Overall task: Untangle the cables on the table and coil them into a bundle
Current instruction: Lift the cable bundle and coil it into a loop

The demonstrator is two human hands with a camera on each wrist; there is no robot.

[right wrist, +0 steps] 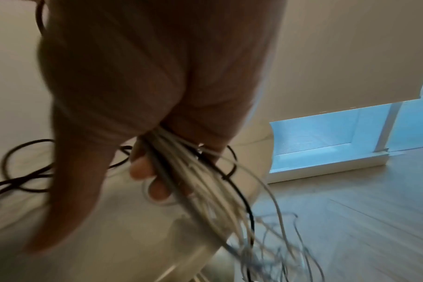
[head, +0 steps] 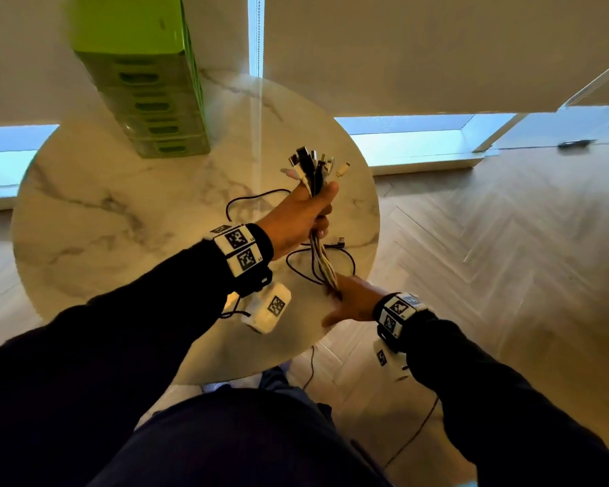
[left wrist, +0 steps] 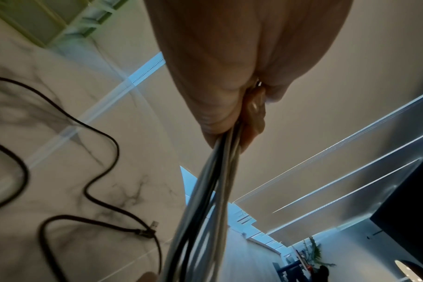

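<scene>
1. The round marble bench (head: 95, 205) stands on a herringbone wood floor (head: 489, 240), close to a wall with pale roller blinds (head: 419, 47).
2. A green stack of drawer boxes (head: 145, 93) stands upright at the far side of the bench, well apart from both hands.
3. The bundle of white and black cables (head: 322, 254) is held above the bench's right part, its connector ends (head: 312, 163) fanning out above the left hand; its loose tails hang past the bench edge toward the floor in the right wrist view.
4. A black cable (head: 247, 200) lies looped on the bench under and beside the bundle, its plug (left wrist: 148, 231) resting on the marble.
5. The left hand (head: 301, 216) is closed in a fist round the bundle near its upper end.
6. The right hand (head: 352, 300) grips the same bundle lower down, fingers (right wrist: 143, 167) curled round the strands, thumb pointing out.
</scene>
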